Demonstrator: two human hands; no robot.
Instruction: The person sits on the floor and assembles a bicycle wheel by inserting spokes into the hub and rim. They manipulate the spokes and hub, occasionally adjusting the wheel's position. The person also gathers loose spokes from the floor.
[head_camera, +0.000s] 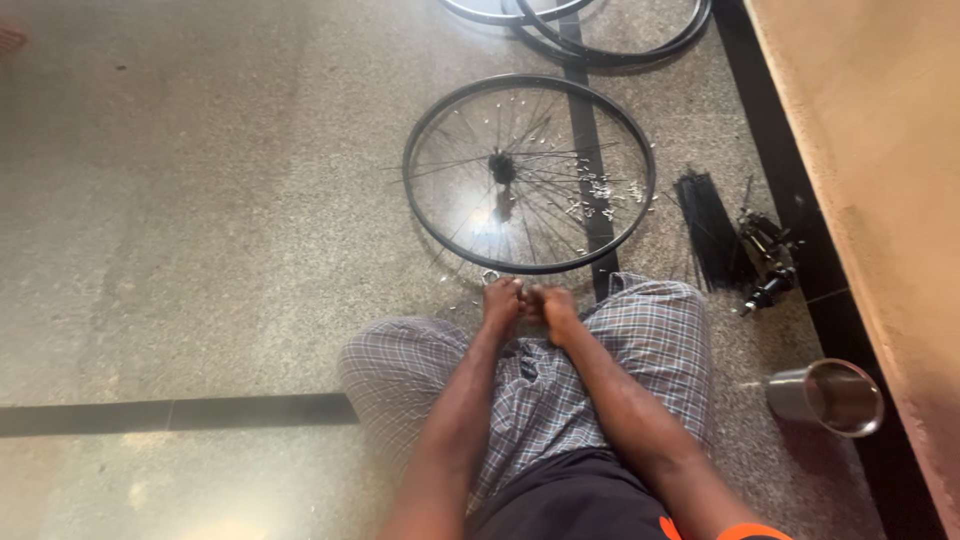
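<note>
1. Roughly central, a speckled stone floor (200, 200) with dark inlay strips is seen; everything below is placed against the bicycle wheel.
2. Bicycle wheel (529, 172): black rim laid flat on the floor, hub in the middle, spokes partly fitted, small silver nipples (598, 190) scattered inside its right half.
3. More black rims (600, 30) are stacked beyond the wheel, at the top edge.
4. Checked shorts (640, 330) over the person's knees are seen just below the wheel.
5. Bundle of black spokes (708, 228) is laid just right of the wheel; a dark hub part (766, 262) lies right of that.
6. Steel cup (826, 396) is tipped on its side, well below-right of the wheel.
7. Left hand (503, 300) and right hand (555, 305) are brought together just below the wheel's near rim, fingers curled and pinched close; what is held cannot be told, too small.
8. A small metal ring-like piece (490, 276) is seen just above the left hand, touching the rim's near edge.
</note>
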